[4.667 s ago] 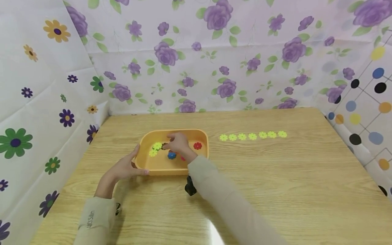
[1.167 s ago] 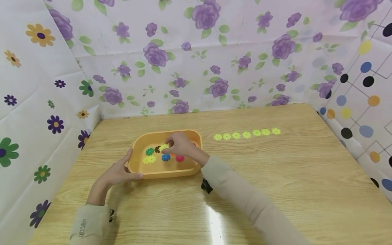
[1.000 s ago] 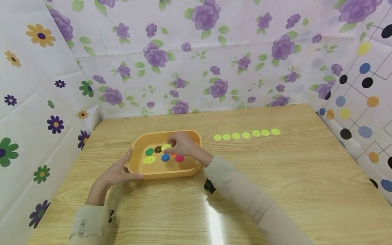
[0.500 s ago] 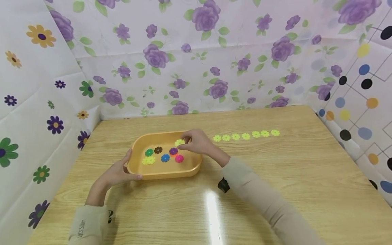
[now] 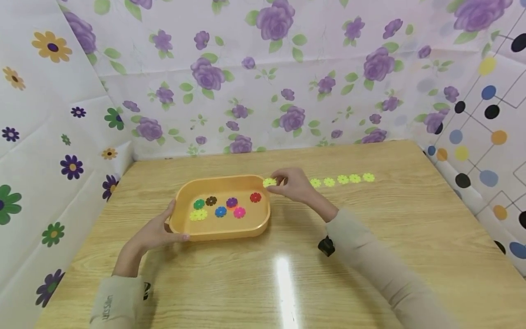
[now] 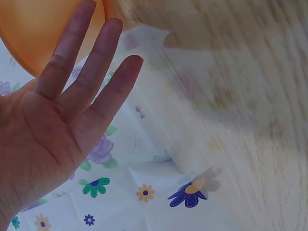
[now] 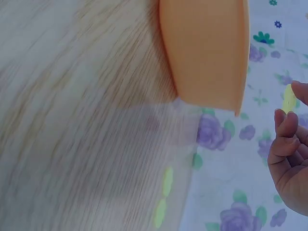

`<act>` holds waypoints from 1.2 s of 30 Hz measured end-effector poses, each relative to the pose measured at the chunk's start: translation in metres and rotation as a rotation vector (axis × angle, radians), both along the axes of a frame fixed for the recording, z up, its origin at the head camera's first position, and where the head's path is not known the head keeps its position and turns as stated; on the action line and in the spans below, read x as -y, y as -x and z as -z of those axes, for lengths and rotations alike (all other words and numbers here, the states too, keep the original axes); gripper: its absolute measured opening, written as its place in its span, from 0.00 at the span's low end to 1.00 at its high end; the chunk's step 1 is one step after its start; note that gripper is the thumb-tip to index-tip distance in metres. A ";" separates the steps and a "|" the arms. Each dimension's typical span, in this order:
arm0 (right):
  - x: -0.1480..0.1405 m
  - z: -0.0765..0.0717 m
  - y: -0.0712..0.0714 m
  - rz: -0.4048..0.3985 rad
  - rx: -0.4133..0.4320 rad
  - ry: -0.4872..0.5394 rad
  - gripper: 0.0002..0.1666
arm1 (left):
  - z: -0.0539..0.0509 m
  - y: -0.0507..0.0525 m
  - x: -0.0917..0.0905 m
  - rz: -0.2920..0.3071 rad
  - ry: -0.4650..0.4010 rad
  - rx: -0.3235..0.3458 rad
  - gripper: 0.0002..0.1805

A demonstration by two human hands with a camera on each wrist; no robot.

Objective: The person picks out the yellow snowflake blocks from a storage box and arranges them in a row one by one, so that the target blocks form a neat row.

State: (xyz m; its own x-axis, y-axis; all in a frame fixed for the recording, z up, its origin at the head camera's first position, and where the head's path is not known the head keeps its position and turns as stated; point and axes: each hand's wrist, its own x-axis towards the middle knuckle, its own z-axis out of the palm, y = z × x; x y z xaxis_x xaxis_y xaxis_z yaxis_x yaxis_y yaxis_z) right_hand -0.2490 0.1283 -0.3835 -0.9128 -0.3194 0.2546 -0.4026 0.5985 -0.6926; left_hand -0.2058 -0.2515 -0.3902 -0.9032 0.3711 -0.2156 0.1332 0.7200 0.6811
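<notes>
Yellow flower piece in right hand

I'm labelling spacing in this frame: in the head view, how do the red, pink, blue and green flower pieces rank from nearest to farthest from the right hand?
From the right hand:
1. Red piece, right end of the orange tray.
2. Pink piece, right of centre.
3. Blue piece, near the middle.
4. Green piece, toward the left end.

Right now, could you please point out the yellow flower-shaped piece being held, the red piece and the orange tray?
Held yellow piece (image 5: 269, 182), head view: middle of its face.
Red piece (image 5: 255, 197), head view: middle of its face.
Orange tray (image 5: 223, 225), head view: bare floor, near side.
</notes>
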 end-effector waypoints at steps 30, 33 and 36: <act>-0.120 0.028 -0.009 0.235 -0.006 -0.093 0.24 | 0.002 -0.001 0.002 0.007 -0.049 0.015 0.62; -0.134 0.030 -0.009 0.267 0.008 -0.106 0.25 | 0.002 0.000 0.001 0.011 -0.042 0.008 0.62; -0.147 0.031 -0.009 0.290 0.012 -0.116 0.25 | 0.001 0.001 0.001 0.012 -0.038 -0.001 0.62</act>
State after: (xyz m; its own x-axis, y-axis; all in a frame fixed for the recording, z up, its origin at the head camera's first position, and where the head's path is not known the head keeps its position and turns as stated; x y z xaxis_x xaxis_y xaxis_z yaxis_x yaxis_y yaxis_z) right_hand -0.2401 0.2753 -0.4144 -0.9729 -0.0713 0.2201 -0.1955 0.7622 -0.6171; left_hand -0.2065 -0.2525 -0.3912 -0.8989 0.3895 -0.2006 0.1418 0.6918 0.7080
